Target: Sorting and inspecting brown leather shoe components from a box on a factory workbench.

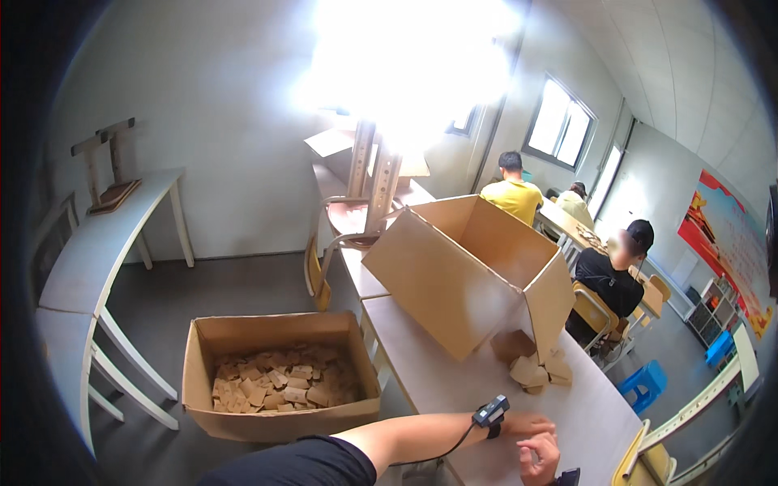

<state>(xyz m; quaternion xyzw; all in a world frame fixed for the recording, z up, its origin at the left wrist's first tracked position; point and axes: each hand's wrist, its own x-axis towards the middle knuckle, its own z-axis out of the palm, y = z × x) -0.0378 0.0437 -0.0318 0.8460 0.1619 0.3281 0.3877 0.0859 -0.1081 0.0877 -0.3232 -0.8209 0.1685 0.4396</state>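
Head view. Clock directions are taken from the hands, with 12 o'clock toward the top edge.

The 2 hands are close together over the near part of the table (pixel 417 352). Left hand (pixel 528 424): fingers extended, palm hidden; whether it grasps anything cannot be determined. Right hand (pixel 540 455): released, fingers loosely bent. A black wrist-mounted device (pixel 491 411) is fitted to the left wrist.

Cut cardboard pieces (pixel 531 373) lie on the table at 12 o'clock, near the hands. An open corrugated cardboard box (pixel 433 279) sits on the table at 11 o'clock, just beyond these pieces. At 9 o'clock, beside the table, a 2nd open carton (pixel 279 423) contains a heap of small cardboard offcuts (pixel 279 381).

A blue plastic stool (pixel 644 385) is at 2 o'clock. A seated person in a black cap (pixel 612 279) is at 1 o'clock; a person in a yellow top (pixel 512 196) is near 12 o'clock.
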